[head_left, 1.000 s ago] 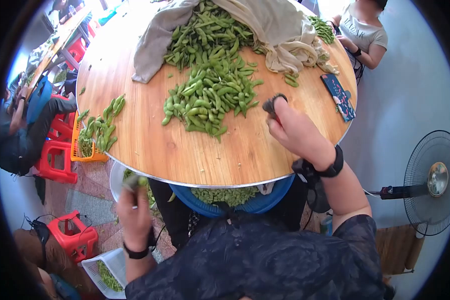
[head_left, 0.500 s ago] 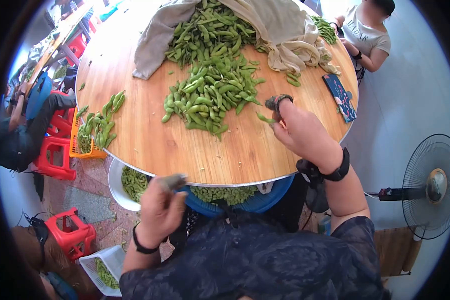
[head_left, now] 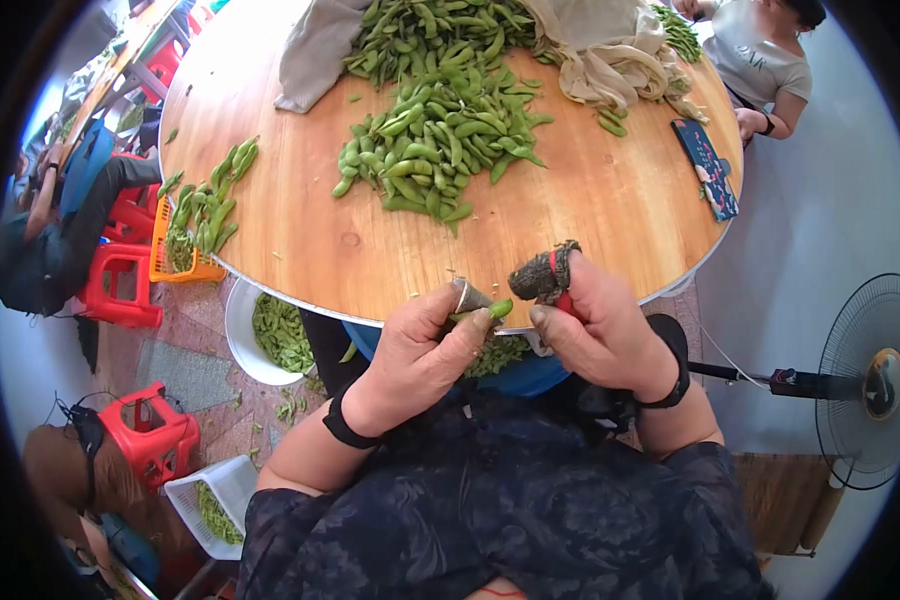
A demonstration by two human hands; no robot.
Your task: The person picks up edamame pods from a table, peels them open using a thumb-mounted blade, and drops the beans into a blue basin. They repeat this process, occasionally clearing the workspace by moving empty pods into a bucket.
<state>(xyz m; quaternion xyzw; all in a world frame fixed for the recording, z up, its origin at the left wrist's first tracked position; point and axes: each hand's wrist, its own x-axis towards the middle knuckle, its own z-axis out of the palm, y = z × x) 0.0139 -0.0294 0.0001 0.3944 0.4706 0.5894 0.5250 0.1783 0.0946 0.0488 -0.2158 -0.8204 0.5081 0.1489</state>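
Note:
Between the thumb and the grey-covered finger of my left hand [head_left: 425, 345] is a green pod [head_left: 498, 309], over the table's near edge. My right hand [head_left: 605, 325] is just right of the pod, its index finger wrapped in a dark, dirty covering [head_left: 542, 277] and its thumb bent close beneath. Nothing shows between that finger and thumb. A heap of green pods [head_left: 435, 150] lies on the round wooden table [head_left: 300, 220] beyond my hands. Below the table edge, partly hidden by my hands, a blue basin [head_left: 530, 376] holds shelled beans.
Pale cloth [head_left: 610, 75] lies by the heap, a dark patterned case [head_left: 705, 170] at the right edge. A white bucket [head_left: 238, 330], orange basket [head_left: 160, 240], red stools [head_left: 155, 430] and white basket [head_left: 185, 495] stand left. Right is a fan [head_left: 882, 382]. People sit around.
My right hand has moved down and left toward the near edge. My left hand has moved right and up, and now holds a pod. The view has shifted slightly.

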